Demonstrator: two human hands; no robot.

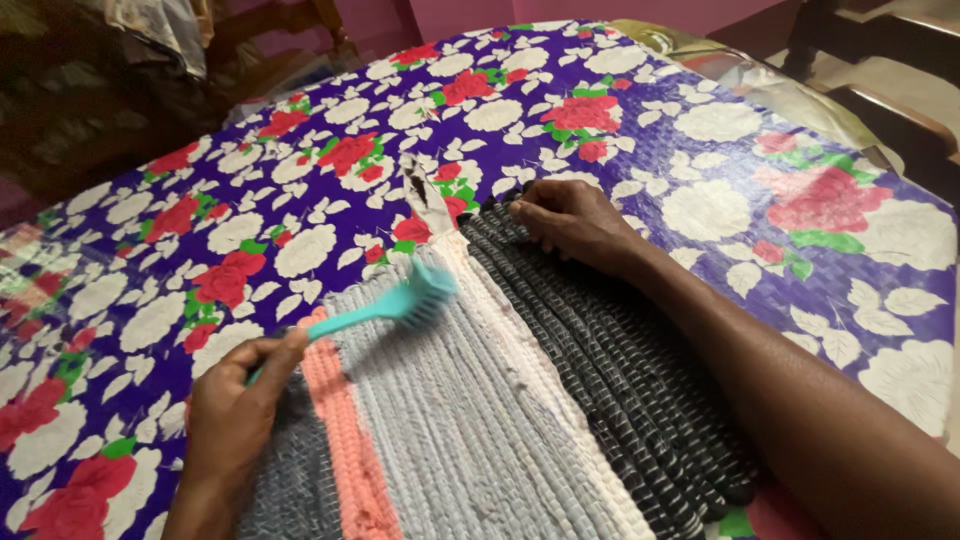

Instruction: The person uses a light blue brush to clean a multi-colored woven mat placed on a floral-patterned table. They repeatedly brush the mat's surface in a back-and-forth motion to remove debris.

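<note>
A: Left hand (235, 400), lower left of the frame: fingers clenched around the handle of a teal brush (385, 305). Which way does the brush run?

B: Long axis slants up and to the right from the hand. The bristle head, blurred, lies on the pale grey band of the woven rag mat (500, 400), near the mat's far edge at frame centre.

A: And the right hand (570, 220)?

B: Centre of the frame, fingers curled and pressing on the far edge of the mat's black-and-white section; it grasps nothing else that can be seen. The brush head lies to its left and nearer the bottom of the frame, apart from it.

A: Surroundings?

B: Mat lies on a purple floral cloth (300, 180) covering the table; a torn spot (425, 195) shows just beyond the mat's edge.
</note>
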